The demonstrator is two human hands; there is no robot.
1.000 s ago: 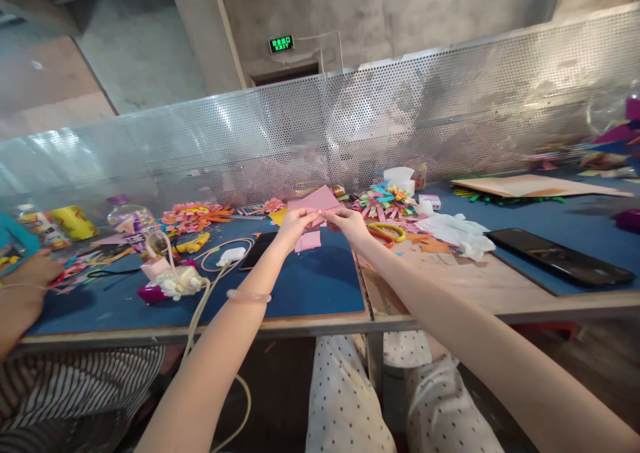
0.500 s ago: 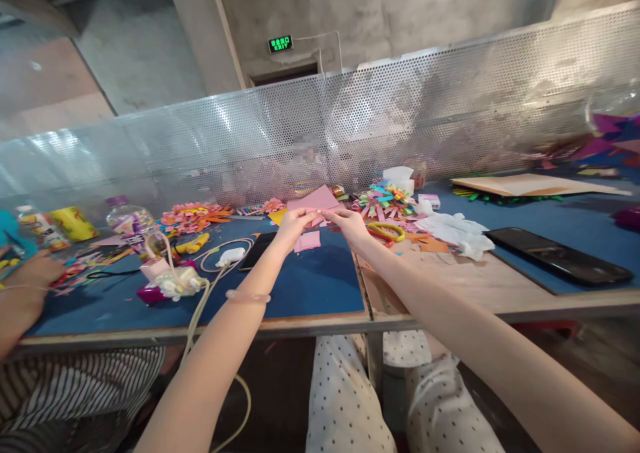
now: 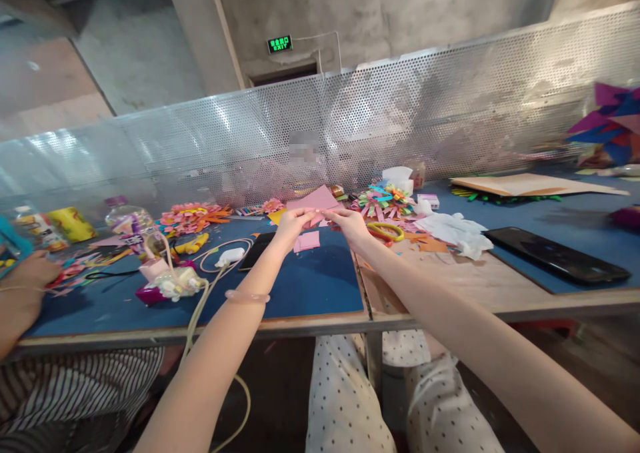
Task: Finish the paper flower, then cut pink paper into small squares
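Observation:
Both hands meet over the blue mat in the middle of the table, fingers pinched together on a small piece of pink paper (image 3: 316, 219). My left hand (image 3: 294, 226) grips its left side and my right hand (image 3: 351, 225) its right side. Fingers cover much of the piece, so its folds cannot be made out. Just behind it lies a larger sheet of pink paper (image 3: 318, 198). A small stack of pink paper squares (image 3: 307, 241) rests on the mat, nearer to me. Yellow-handled scissors (image 3: 386, 231) lie to the right of my right hand.
A black phone (image 3: 557, 255) and crumpled white tissue (image 3: 457, 233) lie at right. Paper-strip bundles (image 3: 193, 218), a bottle (image 3: 129, 223) and a white cable (image 3: 200, 306) occupy the left. Another person's hand (image 3: 30, 279) is at far left. A perforated metal screen (image 3: 250, 139) stands behind.
My hands keep nearly the same pose on the pink paper. At far right, a purple, blue and red pointed paper piece stands higher and further into view.

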